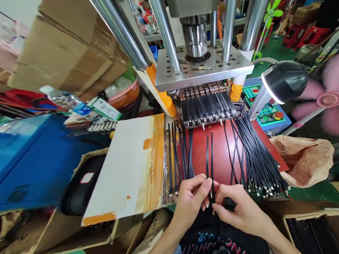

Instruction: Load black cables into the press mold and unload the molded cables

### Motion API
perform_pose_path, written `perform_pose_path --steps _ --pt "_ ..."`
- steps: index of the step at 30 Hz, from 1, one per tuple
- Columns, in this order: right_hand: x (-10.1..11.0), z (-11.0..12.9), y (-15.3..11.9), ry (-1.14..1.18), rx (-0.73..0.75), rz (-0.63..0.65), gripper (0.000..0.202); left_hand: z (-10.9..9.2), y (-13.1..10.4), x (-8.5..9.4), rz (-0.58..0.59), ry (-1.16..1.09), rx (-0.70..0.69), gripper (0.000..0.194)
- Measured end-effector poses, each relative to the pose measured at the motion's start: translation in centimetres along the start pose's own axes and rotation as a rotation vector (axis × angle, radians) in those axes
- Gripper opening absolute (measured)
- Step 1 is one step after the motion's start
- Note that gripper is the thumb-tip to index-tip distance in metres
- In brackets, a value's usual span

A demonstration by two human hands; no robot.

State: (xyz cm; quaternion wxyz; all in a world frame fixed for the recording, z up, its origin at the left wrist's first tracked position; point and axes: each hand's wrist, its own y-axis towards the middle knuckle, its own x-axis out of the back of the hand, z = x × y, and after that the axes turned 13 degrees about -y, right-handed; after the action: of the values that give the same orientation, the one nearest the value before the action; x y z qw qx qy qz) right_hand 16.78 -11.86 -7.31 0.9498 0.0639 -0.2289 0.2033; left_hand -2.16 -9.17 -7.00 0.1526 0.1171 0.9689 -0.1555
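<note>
Two thin black strips (pixel 212 151) stand up from between my hands, over the red work surface (pixel 200 140). My left hand (pixel 193 194) pinches them between thumb and fingers. Close to its right, my right hand (pixel 233 205) is closed at the lower end of the same strips. A large fan of black cables (pixel 258 156) with small metal ends lies right of my hands. Several more black cables (pixel 185 152) lie to the left. Behind, a black fixture (pixel 209 106) holds a row of strips beneath the press plate (pixel 203 70).
A white board with orange tape (pixel 126 163) lies at the left. A lamp (pixel 283 81), a control panel (pixel 266 103) and a pink fan (pixel 328 99) stand at the right. A brown paper bag (pixel 307 157) sits beside the red surface. Cardboard boxes (pixel 75 234) are below left.
</note>
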Motion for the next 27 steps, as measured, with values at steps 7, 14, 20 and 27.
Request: perform_pose_path --steps 7,14,20,27 --pt "1.6 0.6 0.6 0.11 -0.064 0.077 0.023 -1.5 -1.8 -0.6 0.133 0.339 -0.215 0.047" --pt "0.9 0.7 0.4 0.12 -0.058 -0.035 0.028 -0.2 -1.6 0.7 0.14 0.346 -0.268 0.034" --pt "1.9 -0.1 0.3 0.223 -0.089 -0.051 0.022 0.2 -1.2 0.5 0.178 0.479 -0.219 0.038" --pt "0.9 0.0 2.0 0.199 -0.13 -0.317 0.037 -1.6 -0.3 -0.4 0.267 0.701 -0.147 0.017"
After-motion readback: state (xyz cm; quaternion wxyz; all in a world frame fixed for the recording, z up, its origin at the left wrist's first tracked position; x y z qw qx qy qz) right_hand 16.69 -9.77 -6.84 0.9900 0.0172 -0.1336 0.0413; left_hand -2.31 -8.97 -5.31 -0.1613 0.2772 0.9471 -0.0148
